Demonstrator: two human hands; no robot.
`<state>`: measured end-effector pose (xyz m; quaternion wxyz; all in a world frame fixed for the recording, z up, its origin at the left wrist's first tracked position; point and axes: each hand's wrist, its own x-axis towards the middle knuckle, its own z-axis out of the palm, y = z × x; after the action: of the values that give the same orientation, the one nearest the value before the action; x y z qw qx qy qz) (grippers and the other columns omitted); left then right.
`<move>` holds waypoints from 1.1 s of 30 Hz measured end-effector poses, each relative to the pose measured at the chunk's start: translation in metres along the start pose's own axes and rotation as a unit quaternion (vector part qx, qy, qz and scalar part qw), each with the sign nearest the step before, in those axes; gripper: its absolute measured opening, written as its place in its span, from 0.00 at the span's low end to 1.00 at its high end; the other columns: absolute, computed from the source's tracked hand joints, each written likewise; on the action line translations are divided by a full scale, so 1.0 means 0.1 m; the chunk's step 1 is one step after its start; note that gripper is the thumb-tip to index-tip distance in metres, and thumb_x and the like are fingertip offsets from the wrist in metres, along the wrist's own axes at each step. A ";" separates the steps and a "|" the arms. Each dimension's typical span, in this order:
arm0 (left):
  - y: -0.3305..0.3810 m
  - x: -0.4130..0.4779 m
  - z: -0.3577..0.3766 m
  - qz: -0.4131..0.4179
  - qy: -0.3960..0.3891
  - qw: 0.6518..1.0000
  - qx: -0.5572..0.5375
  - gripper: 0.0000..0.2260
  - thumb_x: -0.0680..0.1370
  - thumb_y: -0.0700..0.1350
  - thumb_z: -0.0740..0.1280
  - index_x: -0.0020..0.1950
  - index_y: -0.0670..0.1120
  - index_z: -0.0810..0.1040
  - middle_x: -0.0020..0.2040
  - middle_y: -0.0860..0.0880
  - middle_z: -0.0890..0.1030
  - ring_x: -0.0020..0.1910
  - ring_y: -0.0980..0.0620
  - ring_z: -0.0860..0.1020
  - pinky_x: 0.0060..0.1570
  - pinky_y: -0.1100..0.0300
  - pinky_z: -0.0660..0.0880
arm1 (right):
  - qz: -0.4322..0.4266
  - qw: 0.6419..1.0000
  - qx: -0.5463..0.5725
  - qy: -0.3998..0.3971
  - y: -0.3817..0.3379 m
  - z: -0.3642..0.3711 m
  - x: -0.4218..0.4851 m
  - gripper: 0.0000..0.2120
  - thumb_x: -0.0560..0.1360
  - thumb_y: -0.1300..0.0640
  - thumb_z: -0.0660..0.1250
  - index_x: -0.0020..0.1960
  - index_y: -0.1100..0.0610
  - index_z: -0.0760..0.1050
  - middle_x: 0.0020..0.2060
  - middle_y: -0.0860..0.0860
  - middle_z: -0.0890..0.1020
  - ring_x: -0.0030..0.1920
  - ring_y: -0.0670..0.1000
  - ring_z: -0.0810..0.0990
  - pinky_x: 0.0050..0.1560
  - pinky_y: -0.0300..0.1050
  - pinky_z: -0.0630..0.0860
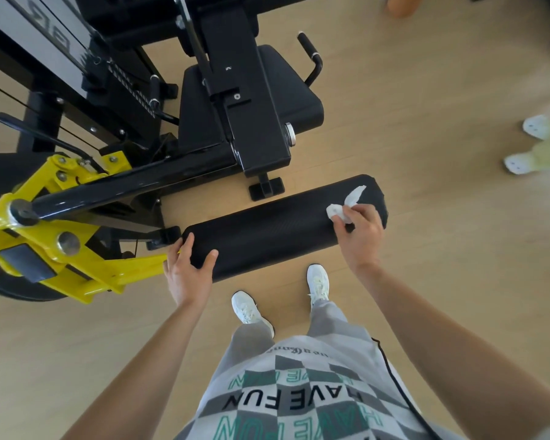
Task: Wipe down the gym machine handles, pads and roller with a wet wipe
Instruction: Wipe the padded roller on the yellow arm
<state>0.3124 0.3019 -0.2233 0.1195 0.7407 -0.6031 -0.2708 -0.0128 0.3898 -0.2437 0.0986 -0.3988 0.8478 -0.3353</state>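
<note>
- risk, roller spin: the roller (283, 227) is a cylinder on a pivoting arm; a hard stroke could turn it under the wipe instead of cleaning it. cause: only the left hand (188, 274) steadies it, and that grip is a loose cup, not a clamp.
- risk, missed strip: the far side at 12 o'clock and the underside are out of sight, so they could go unwiped unless the roller is turned.
- risk, wipe slipping: the wet wipe (343, 209) is bunched small, with a loose tail trailing toward 1 o'clock. the tail could drag or the wad slide out of the fingers on the ribbed cover.
- risk, arm swing: pressing down near the free end could swing the yellow lever (48, 198) and move the roller away from the hands.
- item, roller: long black padded cylinder, finely ribbed, lying across the view from 9 to 3 o'clock, just ahead of the person's white shoes (318, 282) above the wooden floor (426, 122). no wet sheen or dirt can be made out.
- item, left grip: fingers spread and curled over the near edge of the roller's 9 o'clock end, thumb on top, touching the cover.
- item, right grip: right hand (361, 231) at the 3 o'clock end, fingertips pressed together, pinching the wipe against the roller's top.
- item, wet wipe: white, crumpled, partly hidden under the fingers.
- item, seat pad (286, 87): black, at 12 o'clock, well apart from both hands, with a black handle (311, 55) beside it; whether either is wiped cannot be told.
</note>
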 end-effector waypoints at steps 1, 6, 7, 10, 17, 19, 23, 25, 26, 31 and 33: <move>0.01 0.00 0.00 -0.004 0.000 1.000 0.000 0.29 0.77 0.55 0.74 0.77 0.53 0.72 0.76 0.49 0.70 0.72 0.42 0.67 0.66 0.43 0.72 | -0.013 1.000 0.001 -0.012 -0.07 0.05 -0.04 0.09 0.75 0.58 0.75 0.53 0.61 0.84 0.49 0.55 0.79 0.49 0.55 0.78 0.49 0.42 0.73; 0.05 0.12 -0.07 0.007 -0.014 1.000 0.004 0.28 0.77 0.56 0.74 0.76 0.52 0.74 0.75 0.49 0.72 0.72 0.44 0.67 0.63 0.44 0.73 | -0.086 0.995 -0.041 -0.028 -0.14 0.15 -0.12 0.13 0.76 0.53 0.74 0.58 0.58 0.84 0.52 0.53 0.80 0.51 0.54 0.74 0.48 0.42 0.74; 0.07 0.17 -0.08 0.004 -0.016 1.000 0.007 0.28 0.77 0.56 0.73 0.75 0.52 0.74 0.75 0.49 0.72 0.73 0.44 0.67 0.63 0.44 0.73 | -0.091 0.994 -0.062 -0.018 -0.09 0.14 -0.09 0.15 0.76 0.51 0.74 0.59 0.57 0.83 0.54 0.53 0.80 0.51 0.55 0.74 0.48 0.44 0.75; 0.16 0.28 -0.07 -0.017 -0.027 0.999 0.009 0.25 0.79 0.57 0.70 0.75 0.51 0.75 0.75 0.48 0.73 0.74 0.43 0.66 0.64 0.44 0.72 | -0.057 0.992 -0.111 0.026 0.11 0.05 0.01 0.19 0.75 0.47 0.73 0.63 0.54 0.82 0.57 0.52 0.80 0.52 0.58 0.73 0.52 0.52 0.76; 0.18 0.11 -0.04 0.003 0.003 1.000 0.021 0.24 0.80 0.55 0.70 0.74 0.51 0.75 0.76 0.47 0.69 0.71 0.41 0.65 0.61 0.46 0.72 | -0.054 0.991 -0.120 -0.004 0.06 0.10 -0.08 0.22 0.75 0.45 0.70 0.66 0.55 0.79 0.61 0.52 0.79 0.56 0.60 0.71 0.56 0.55 0.73; 0.13 -0.02 -0.04 0.024 0.035 0.999 0.025 0.22 0.78 0.53 0.73 0.71 0.50 0.77 0.73 0.47 0.71 0.66 0.40 0.68 0.54 0.50 0.71 | -0.084 0.990 -0.110 -0.034 -0.06 0.14 -0.17 0.23 0.75 0.48 0.72 0.67 0.55 0.78 0.63 0.53 0.78 0.58 0.58 0.70 0.56 0.53 0.71; 0.05 -0.18 -0.01 0.067 0.051 0.996 0.036 0.16 0.78 0.48 0.73 0.65 0.49 0.80 0.71 0.47 0.74 0.63 0.40 0.70 0.51 0.53 0.71 | -0.132 0.985 -0.107 -0.041 -0.09 0.07 -0.23 0.19 0.80 0.50 0.69 0.69 0.55 0.77 0.68 0.53 0.77 0.61 0.57 0.71 0.58 0.50 0.70; 0.04 -0.15 0.01 0.072 0.049 0.996 0.036 0.15 0.78 0.47 0.73 0.65 0.48 0.81 0.71 0.46 0.75 0.64 0.40 0.71 0.51 0.52 0.72 | -0.151 0.976 -0.148 -0.046 0.02 0.00 -0.21 0.19 0.82 0.49 0.65 0.71 0.53 0.75 0.70 0.51 0.75 0.62 0.58 0.71 0.58 0.52 0.70; 0.04 -0.12 0.02 0.075 0.049 0.995 0.035 0.15 0.78 0.47 0.73 0.65 0.48 0.81 0.71 0.47 0.75 0.64 0.40 0.71 0.51 0.50 0.74 | -0.143 0.974 -0.167 -0.045 0.08 -0.04 -0.19 0.19 0.83 0.48 0.63 0.71 0.52 0.74 0.71 0.50 0.74 0.63 0.58 0.71 0.59 0.54 0.70; 0.09 0.09 0.02 0.079 0.046 0.995 0.032 0.14 0.79 0.48 0.72 0.64 0.49 0.83 0.70 0.48 0.78 0.66 0.40 0.70 0.52 0.44 0.77 | -0.041 0.984 -0.170 0.009 0.26 -0.15 -0.02 0.17 0.81 0.45 0.62 0.67 0.49 0.77 0.69 0.46 0.76 0.63 0.59 0.71 0.58 0.57 0.69; 0.14 0.14 0.02 0.063 0.041 0.997 0.033 0.14 0.79 0.49 0.72 0.65 0.49 0.83 0.70 0.48 0.78 0.67 0.40 0.70 0.53 0.45 0.76 | -0.025 0.987 -0.160 0.017 0.25 -0.11 0.02 0.16 0.80 0.45 0.63 0.65 0.49 0.79 0.68 0.47 0.77 0.63 0.59 0.71 0.59 0.57 0.69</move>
<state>0.3012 0.2856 -0.2215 0.1371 0.7150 -0.6520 -0.2120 -0.0343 0.4046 -0.2512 0.0108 -0.4249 0.8817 -0.2049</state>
